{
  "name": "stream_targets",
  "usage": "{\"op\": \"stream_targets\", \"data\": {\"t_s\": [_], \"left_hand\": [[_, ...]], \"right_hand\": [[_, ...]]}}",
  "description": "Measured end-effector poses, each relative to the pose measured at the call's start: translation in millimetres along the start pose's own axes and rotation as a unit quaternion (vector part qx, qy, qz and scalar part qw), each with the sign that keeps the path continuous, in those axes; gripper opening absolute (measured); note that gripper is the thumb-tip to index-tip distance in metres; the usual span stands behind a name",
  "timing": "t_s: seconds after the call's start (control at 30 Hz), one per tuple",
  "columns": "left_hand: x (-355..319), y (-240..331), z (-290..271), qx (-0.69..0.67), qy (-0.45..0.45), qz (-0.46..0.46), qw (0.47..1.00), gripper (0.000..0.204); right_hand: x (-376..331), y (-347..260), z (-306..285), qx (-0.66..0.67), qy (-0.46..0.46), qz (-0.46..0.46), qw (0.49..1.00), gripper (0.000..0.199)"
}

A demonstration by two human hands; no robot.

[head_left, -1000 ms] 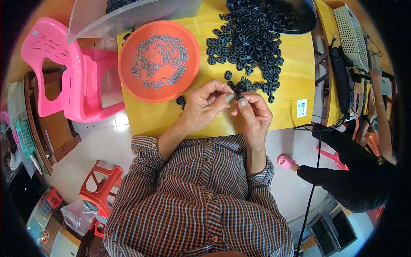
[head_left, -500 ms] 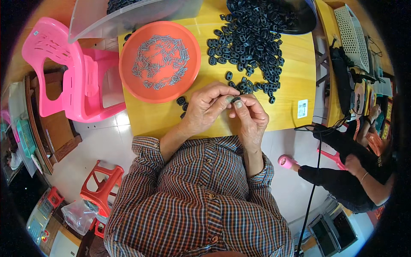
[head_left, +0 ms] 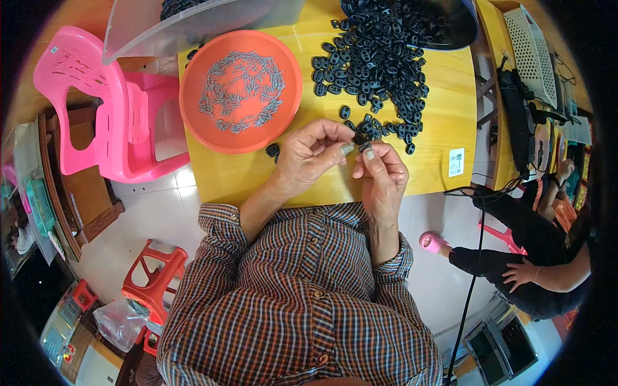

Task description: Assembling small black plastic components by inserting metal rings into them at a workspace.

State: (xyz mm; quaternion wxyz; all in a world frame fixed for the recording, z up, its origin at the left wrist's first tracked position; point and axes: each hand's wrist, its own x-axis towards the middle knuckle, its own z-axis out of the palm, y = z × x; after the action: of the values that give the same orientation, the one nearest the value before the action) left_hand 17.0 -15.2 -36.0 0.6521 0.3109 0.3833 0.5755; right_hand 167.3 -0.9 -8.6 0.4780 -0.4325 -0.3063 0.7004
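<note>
Above the near edge of the yellow table, my right hand pinches a small black two-holed plastic piece between thumb and fingers. My left hand is just to its left, thumb and forefinger bent toward each other; whatever they hold is too small to make out. A pile of similar black pieces spreads beyond my hands. To the left stands a round orange tray with many small grey screw-like pieces in it. A few black pieces lie beside my left wrist.
A clear plastic bin stands at the far left of the table, and a dark bowl at the far right. A pink chair and a red stool are on the left. At right, another person's hand rests on a leg.
My hands have drawn slightly apart, the black piece staying in my right fingers. The other person's hand has opened out on the leg.
</note>
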Motion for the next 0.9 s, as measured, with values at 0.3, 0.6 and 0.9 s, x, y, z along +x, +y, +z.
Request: {"op": "stream_targets", "data": {"t_s": [0.3, 0.6, 0.9], "left_hand": [[-0.1, 1.0, 3.3, 0.060, -0.005, -0.010, 0.998, 0.014], [1.2, -1.7, 0.7, 0.080, -0.003, -0.019, 0.997, 0.013], [2.4, -0.7, 3.4, 0.027, 0.011, 0.001, 1.000, 0.016]], "right_hand": [[-0.2, 1.7, -4.1, -0.011, -0.013, 0.016, 1.000, 0.004], [0.1, 1.1, -1.5, -0.038, -0.014, 0.016, 0.999, 0.004], [0.3, 1.8, -0.3, -0.063, -0.010, 0.010, 0.998, 0.005]]}}
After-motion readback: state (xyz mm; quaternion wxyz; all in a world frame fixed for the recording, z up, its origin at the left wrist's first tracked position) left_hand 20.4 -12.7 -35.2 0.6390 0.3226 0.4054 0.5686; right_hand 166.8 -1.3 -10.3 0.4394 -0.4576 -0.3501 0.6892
